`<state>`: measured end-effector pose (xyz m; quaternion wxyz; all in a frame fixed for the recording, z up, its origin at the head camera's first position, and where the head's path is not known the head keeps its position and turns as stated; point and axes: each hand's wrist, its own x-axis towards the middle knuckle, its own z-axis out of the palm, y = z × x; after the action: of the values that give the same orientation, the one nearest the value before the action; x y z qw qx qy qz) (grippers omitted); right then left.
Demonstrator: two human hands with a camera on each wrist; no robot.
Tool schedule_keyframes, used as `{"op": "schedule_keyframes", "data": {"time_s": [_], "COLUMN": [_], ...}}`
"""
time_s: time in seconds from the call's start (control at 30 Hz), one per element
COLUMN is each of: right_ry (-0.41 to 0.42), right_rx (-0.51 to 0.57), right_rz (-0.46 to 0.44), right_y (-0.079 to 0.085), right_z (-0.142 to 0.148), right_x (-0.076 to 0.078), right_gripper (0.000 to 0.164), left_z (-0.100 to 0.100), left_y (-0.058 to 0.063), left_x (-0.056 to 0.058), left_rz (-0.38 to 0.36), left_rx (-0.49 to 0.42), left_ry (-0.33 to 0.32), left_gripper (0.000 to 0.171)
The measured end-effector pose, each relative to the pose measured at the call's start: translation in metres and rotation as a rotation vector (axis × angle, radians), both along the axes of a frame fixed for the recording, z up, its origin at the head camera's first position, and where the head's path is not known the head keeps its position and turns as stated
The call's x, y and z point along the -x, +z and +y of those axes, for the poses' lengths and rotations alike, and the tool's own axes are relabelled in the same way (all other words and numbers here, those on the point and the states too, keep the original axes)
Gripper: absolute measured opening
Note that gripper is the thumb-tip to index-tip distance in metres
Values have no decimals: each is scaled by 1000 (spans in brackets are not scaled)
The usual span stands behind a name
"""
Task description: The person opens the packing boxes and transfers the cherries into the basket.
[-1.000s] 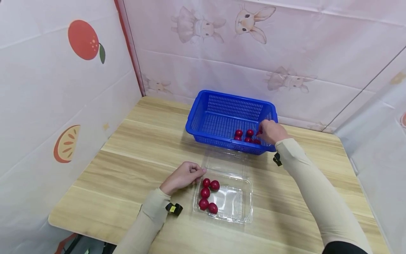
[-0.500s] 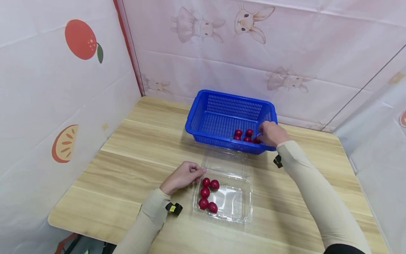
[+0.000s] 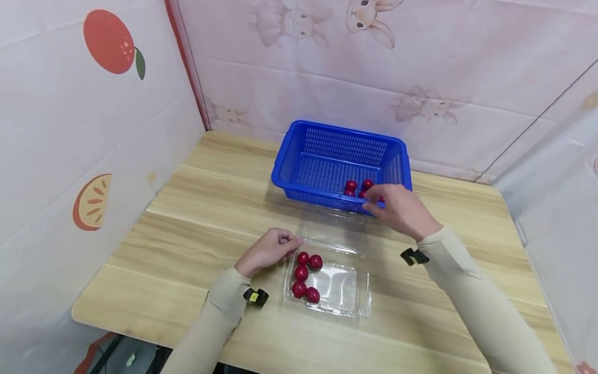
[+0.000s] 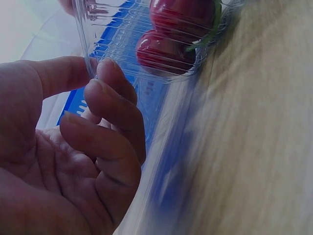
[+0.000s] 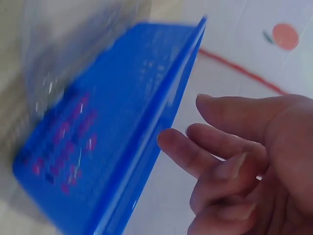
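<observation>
My left hand (image 3: 270,250) pinches the rim of a clear plastic clamshell container (image 3: 363,291) at its far left corner; in the left wrist view the thumb and a fingertip meet on the thin edge. Several dark red cherries (image 3: 301,273) lie along the container's left side, one with a green stem in the left wrist view. My right hand (image 3: 403,212) is over the front right rim of the blue basket (image 3: 299,193). Its thumb and index finger stand apart in the right wrist view, with nothing visible between them. More cherries (image 3: 351,185) lie in the basket's front right part, partly hidden by this hand.
The container's transparent lid (image 3: 322,226) lies folded back toward the basket. Both stand on a wooden table (image 3: 187,239). A printed curtain (image 3: 289,78) hangs behind the table, and a white one (image 3: 56,156) runs along its left side.
My right hand has come up out of the basket and toward me, to its front rim, with thumb and index parted. My left hand keeps hold of the container. The head view has tilted slightly down.
</observation>
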<state>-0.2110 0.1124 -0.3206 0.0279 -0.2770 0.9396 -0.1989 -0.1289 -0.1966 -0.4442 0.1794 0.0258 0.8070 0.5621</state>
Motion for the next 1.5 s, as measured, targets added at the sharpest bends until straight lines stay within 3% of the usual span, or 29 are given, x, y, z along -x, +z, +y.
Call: {"op": "schedule_keyframes", "data": {"time_s": [0.37, 0.63, 1.0, 1.5], "right_ry": [189, 292, 398, 421], "right_rx": [5, -74, -173, -263], "right_rz": [-15, -40, -138, -237], "right_y": [-18, -36, -60, -65], "right_z": [-32, -48, -69, -88], "right_x": [-48, -72, -94, -105], "right_gripper": [18, 20, 7, 19], "left_z": [1, 1, 1, 0], "left_y": [2, 1, -1, 0], "left_x": [-1, 1, 1, -1], "left_rz": [-3, -10, 8, 11], "left_rx": [17, 11, 1, -1], "left_ry": [9, 11, 1, -3], "left_gripper": [34, 35, 34, 37]}}
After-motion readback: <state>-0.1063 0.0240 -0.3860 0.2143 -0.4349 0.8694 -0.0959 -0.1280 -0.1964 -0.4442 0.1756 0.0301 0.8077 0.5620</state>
